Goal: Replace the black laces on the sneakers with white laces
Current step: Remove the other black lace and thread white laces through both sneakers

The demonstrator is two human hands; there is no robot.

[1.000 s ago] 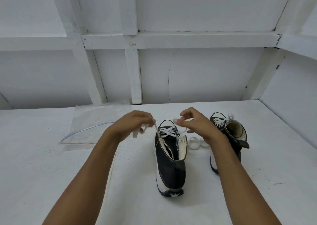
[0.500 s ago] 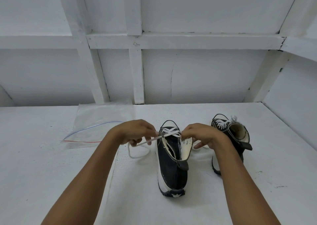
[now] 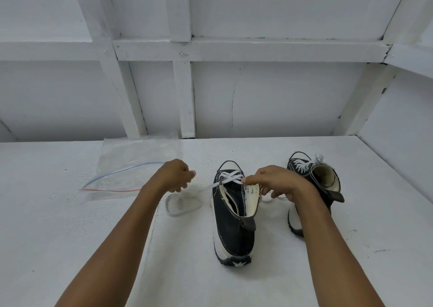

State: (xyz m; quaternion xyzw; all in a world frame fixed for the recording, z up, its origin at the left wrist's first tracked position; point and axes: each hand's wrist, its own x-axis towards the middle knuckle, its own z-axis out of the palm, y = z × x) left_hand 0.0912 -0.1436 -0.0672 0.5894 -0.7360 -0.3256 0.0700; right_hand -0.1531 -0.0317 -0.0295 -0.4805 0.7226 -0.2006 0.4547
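Observation:
A black high-top sneaker [image 3: 234, 224] stands in the middle of the white table, heel toward me, with a white lace [image 3: 230, 178] crossed through its lower eyelets. My left hand [image 3: 174, 175] grips one end of that lace, pulled out to the left; slack loops [image 3: 182, 204] lie on the table below it. My right hand [image 3: 278, 182] pinches the lace at the shoe's right eyelet flap. A second black sneaker [image 3: 316, 178], laced in white, stands behind my right hand, partly hidden by my wrist.
A clear zip bag [image 3: 131, 171] with a blue and red seal lies flat at the back left. White walls with wooden framing [image 3: 185, 96] close off the table's far side and right side.
Both hands dropped from above the shoe to its eyelets. My left hand then drew its lace end out to the left, tightening the crossing.

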